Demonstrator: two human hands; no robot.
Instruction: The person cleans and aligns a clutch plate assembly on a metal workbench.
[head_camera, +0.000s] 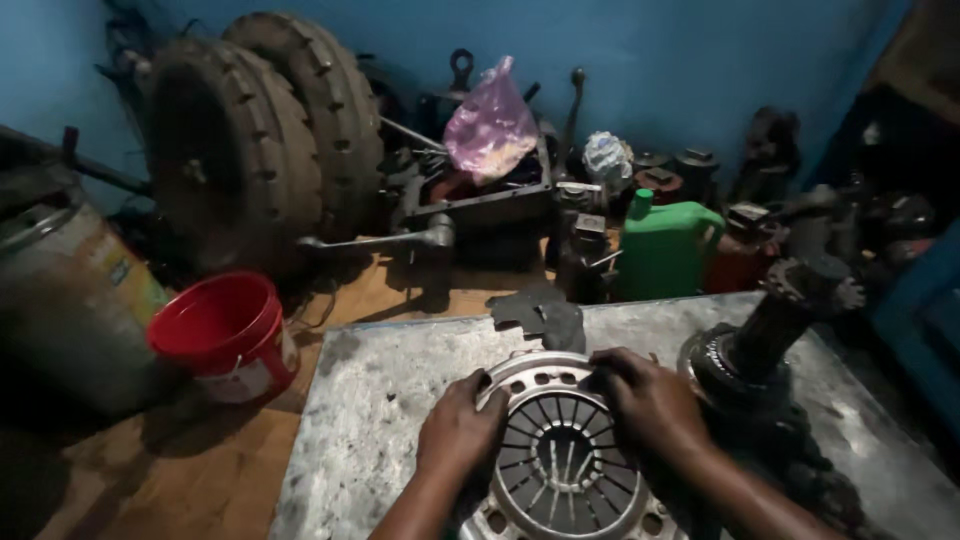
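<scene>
Grey steel worktable (380, 400) underneath it all, scuffed and stained. Behind it, against the blue wall, two ribbed tyres (250, 140); at far left a dented metal drum (60, 290), then a red bucket (225, 335) on the wooden floor, a green jerrycan (665, 250), a pink plastic bag (490, 125) on the scrap heap. On the table's right, a dark geared shaft (770, 330) standing upright. Near the front edge, lying flat, a round clutch cover plate (560, 470) with spring fingers fanning to its centre. Left hand (458, 425) spread on the left rim, right hand (650, 400) spread on the upper right rim, both palms down, fingers loosely curved, neither closed around anything. Plate between and beneath the two hands, touching both. Looks like steadying or positioning the plate where it lies; shifting it would call for firm, even hold on opposite rims, clear of the shaft just beside.
</scene>
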